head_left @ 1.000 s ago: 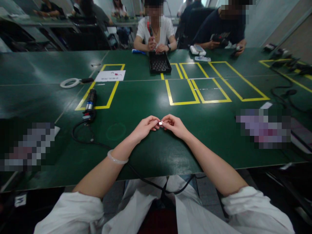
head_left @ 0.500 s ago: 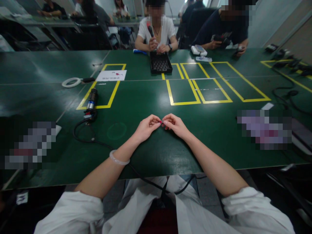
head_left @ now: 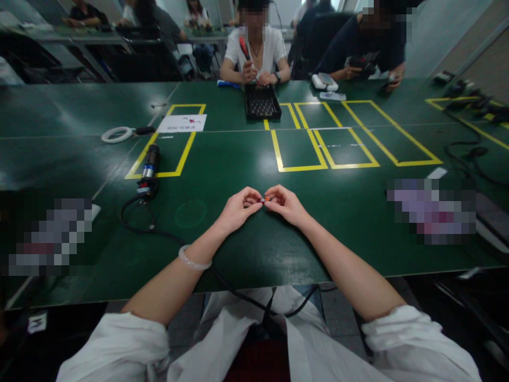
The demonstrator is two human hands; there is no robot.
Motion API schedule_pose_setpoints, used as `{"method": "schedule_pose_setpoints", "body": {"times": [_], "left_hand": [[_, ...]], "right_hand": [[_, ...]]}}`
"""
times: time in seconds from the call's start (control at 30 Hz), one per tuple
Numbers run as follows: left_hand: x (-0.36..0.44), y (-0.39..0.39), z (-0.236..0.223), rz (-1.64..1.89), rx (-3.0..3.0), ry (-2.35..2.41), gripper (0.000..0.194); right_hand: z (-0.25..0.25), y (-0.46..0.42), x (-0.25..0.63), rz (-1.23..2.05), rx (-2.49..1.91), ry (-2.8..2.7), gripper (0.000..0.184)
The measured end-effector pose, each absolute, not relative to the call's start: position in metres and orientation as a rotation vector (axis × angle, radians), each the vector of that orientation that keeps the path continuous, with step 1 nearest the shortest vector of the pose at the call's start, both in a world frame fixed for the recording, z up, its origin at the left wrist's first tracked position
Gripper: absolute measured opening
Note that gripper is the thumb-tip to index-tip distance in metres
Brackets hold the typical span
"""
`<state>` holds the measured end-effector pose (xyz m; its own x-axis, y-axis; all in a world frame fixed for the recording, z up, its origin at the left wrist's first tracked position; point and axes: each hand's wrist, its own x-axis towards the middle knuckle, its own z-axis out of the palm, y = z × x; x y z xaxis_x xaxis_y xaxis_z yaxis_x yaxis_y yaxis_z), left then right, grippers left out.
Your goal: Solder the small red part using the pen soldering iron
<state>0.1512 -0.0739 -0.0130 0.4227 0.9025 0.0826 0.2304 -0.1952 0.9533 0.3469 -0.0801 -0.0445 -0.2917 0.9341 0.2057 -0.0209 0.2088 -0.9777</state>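
My left hand (head_left: pixel 237 208) and my right hand (head_left: pixel 287 203) meet fingertip to fingertip just above the green table (head_left: pixel 246 244). Both pinch one tiny part (head_left: pixel 263 199) between them; it shows a red and a pale spot and is too small to name. The fingers of both hands are curled closed around it. A pale bangle (head_left: pixel 191 258) sits on my left wrist. A black electric screwdriver (head_left: pixel 148 165) lies to the left of my hands, its cable (head_left: pixel 135 223) looping toward the table's near edge.
Yellow tape outlines (head_left: pixel 318 143) mark rectangles on the table. A black tray (head_left: pixel 261 102) stands at the far side in front of a seated person holding a tool. A white ring (head_left: pixel 116 134) and a paper sheet (head_left: pixel 182 123) lie at the left. Cables run along the right.
The small part has been turned between my fingertips: a bright white face showed a second ago, now red shows. My hands stayed in place, drifting slightly upward in the view.
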Motion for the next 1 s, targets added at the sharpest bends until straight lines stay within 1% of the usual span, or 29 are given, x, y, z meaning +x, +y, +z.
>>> {"method": "schedule_pose_setpoints", "body": {"times": [0.23, 0.47, 0.63, 0.87, 1.0], "left_hand": [[0.151, -0.074, -0.013, 0.843, 1.721, 1.017, 0.024], [0.151, -0.075, -0.016, 0.789, 1.776, 1.012, 0.021], [0.152, -0.075, -0.014, 0.835, 1.791, 1.017, 0.022], [0.151, -0.077, -0.011, 0.936, 1.967, 1.001, 0.014], [0.151, -0.077, -0.012, 0.913, 1.971, 0.997, 0.017]], "right_hand": [[-0.043, -0.081, 0.347, 1.211, -0.913, -1.570, 0.030], [-0.034, -0.088, 0.345, 0.956, -0.998, -1.768, 0.019], [-0.034, -0.088, 0.346, 0.866, -1.013, -1.845, 0.015], [-0.037, -0.086, 0.348, 0.818, -1.042, -1.879, 0.014], [-0.037, -0.086, 0.348, 0.850, -1.050, -1.843, 0.014]]}}
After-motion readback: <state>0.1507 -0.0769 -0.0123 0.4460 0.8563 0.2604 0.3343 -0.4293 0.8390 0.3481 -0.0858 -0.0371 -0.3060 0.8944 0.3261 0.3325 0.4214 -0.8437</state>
